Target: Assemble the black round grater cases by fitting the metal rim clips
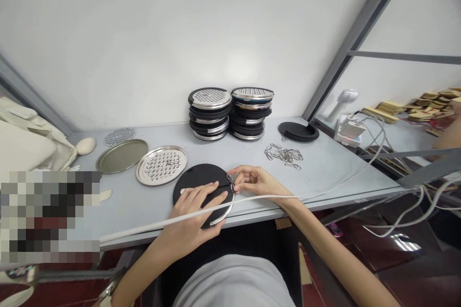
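A round black case [201, 175] with a silver rim showing at its lower right lies near the front edge of the table. Across its top, my left hand [196, 208] rests with fingers stretched and spread, thumb by the near edge. My right hand [257, 182] pinches a small metal clip [231, 180] at the case's right edge; the fingertips partly hide it. To the right is a pile of similar metal clips [284, 155]. Left of the case lie a round metal grater plate [162, 165], a plain round metal plate [122, 156] and a perforated disc [119, 136].
Two stacks of black-cased graters, left [211, 115] and right [251, 112], stand by the wall. An empty-looking black holder [298, 132] sits at the right rear. A white cable [266, 197] stretches across in front of my hands. Pale cloth bags [32, 134] are at the left.
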`<move>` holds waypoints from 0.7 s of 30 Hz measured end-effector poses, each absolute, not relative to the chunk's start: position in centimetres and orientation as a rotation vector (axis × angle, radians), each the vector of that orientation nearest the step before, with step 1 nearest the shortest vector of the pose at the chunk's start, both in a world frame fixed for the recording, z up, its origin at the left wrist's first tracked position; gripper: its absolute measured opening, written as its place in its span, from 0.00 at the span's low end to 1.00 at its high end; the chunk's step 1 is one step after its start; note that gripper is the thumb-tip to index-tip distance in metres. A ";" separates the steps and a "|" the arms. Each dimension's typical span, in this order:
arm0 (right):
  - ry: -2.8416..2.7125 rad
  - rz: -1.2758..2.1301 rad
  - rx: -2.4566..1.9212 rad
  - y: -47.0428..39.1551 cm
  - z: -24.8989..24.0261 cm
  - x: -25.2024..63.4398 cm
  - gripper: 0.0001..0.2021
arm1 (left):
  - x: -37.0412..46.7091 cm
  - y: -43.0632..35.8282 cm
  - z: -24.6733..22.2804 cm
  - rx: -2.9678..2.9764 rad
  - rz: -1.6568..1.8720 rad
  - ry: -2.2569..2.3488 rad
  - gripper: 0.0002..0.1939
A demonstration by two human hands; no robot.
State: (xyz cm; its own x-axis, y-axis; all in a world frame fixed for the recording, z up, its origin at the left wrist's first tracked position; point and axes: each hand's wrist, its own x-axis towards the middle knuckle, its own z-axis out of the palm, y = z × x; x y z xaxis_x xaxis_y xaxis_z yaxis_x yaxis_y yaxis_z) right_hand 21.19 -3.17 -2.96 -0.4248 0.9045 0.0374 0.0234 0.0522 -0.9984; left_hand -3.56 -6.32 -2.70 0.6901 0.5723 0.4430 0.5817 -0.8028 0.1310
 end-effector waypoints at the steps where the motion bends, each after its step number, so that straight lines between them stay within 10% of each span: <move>1: -1.567 1.464 -0.962 -3.2 -3.0 21.1 0.22 | -3.5 -6.3 -2.7 -2.873 -0.736 -0.985 0.23; 21: -1.567 1.415 -0.985 -3.2 -3.2 20.8 0.22 | -3.6 -6.2 -2.7 -2.877 -0.750 -0.979 0.24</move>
